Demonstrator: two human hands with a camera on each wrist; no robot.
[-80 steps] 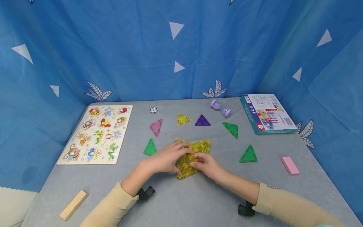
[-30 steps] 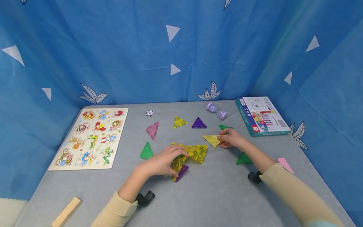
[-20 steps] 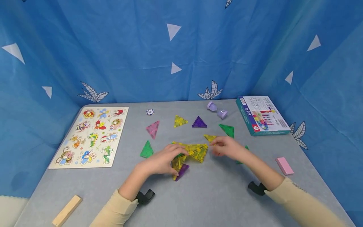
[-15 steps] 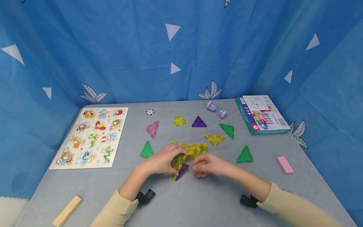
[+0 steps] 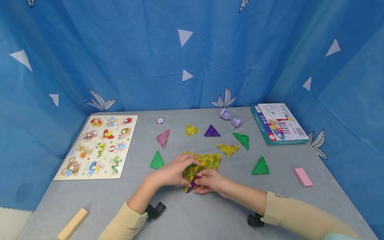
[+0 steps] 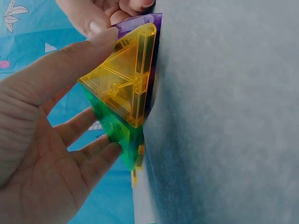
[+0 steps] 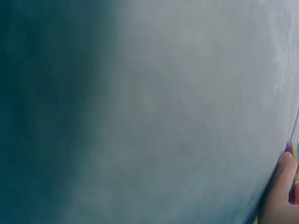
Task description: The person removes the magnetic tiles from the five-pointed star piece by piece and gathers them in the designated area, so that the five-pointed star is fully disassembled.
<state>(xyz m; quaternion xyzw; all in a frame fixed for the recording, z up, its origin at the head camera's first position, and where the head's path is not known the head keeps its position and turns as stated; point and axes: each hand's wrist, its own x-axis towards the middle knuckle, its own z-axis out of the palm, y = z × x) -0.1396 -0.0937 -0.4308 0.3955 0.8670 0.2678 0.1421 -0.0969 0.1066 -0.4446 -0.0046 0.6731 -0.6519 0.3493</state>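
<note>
The left hand [image 5: 173,170] held the yellow triangular tile [image 6: 125,73]; the right hand [image 5: 213,182] pinched the purple triangular tile [image 6: 138,22]. Both seemed light, stiff and slick, best held by the edges.

Puzzle board [image 5: 93,143] far left on table [image 5: 180,223], left block [image 5: 73,224] near left; box [image 5: 280,125] far right, right block [image 5: 303,177] nearer. Tile cluster [image 5: 211,161] central, left hand [image 5: 175,170] at its left, right hand [image 5: 213,182] at its near side. Loose triangle tiles [image 5: 260,166] left, right and behind it, chip [image 5: 160,120] and hourglass [image 5: 236,122] farther.
</note>
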